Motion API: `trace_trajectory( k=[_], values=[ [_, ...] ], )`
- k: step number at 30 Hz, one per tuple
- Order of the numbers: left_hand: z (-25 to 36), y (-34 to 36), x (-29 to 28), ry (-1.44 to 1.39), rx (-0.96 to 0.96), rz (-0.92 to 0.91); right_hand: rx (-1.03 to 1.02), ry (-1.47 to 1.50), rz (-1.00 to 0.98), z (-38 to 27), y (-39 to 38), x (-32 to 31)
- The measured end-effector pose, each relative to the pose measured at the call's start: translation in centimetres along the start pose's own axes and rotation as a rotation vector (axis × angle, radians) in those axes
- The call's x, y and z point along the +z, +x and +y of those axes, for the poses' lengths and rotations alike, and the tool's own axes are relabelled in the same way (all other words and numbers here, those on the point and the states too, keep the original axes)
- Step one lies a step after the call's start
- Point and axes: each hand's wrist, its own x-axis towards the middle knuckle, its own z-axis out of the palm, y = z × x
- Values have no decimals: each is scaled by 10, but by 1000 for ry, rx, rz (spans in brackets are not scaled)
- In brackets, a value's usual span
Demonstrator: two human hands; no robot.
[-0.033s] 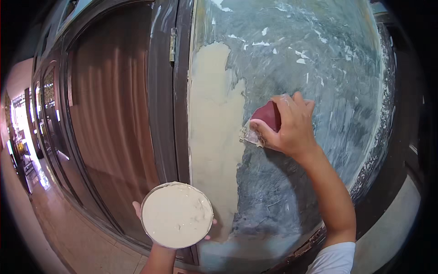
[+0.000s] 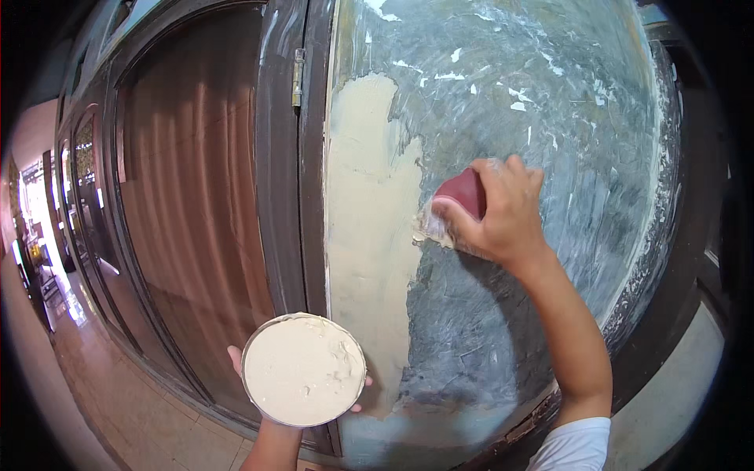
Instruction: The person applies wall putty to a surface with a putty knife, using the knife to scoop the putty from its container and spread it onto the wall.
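My left hand (image 2: 236, 359) supports a round tub of cream putty (image 2: 294, 369) from beneath. Only fingertips show past its rim; the rest of the hand is hidden under it. The putty's surface is mostly smooth, with rough dents at the right. Higher up, my right hand (image 2: 509, 216) is closed round a maroon scraper (image 2: 465, 191), held against the grey-blue wall (image 2: 581, 228). A ragged lump of putty (image 2: 434, 228) lies at the scraper's lower left edge. Left of it, a tall cream band of spread putty (image 2: 365, 259) covers the wall beside the door frame.
A dark wooden frame (image 2: 283, 157) with a metal hinge (image 2: 298, 77) borders the wall on the left. Beyond it is a glazed door panel with a brown curtain (image 2: 188, 196). Tiled floor (image 2: 157, 400) shows lower left. Dark trim (image 2: 656, 235) edges the wall at right.
My right hand and the scraper have shifted very slightly to the right. The tub in my left hand stays practically where it was.
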Motion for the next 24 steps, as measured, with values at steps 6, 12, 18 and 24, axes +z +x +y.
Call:
trace_trajectory(
  k=[6,12,18,24],
  values=[
    [5,-3,-4,-150,7,-70,-83,38,-69,-5,-2,1],
    [10,-12,-7,-87,39,1,31,-50,76,12,17,1],
    [11,-33,1,-64,94,39,-105,-17,-47,-6,-11,0],
    [9,-48,10,-91,135,31,85,-1,105,8,18,1]
  ],
)
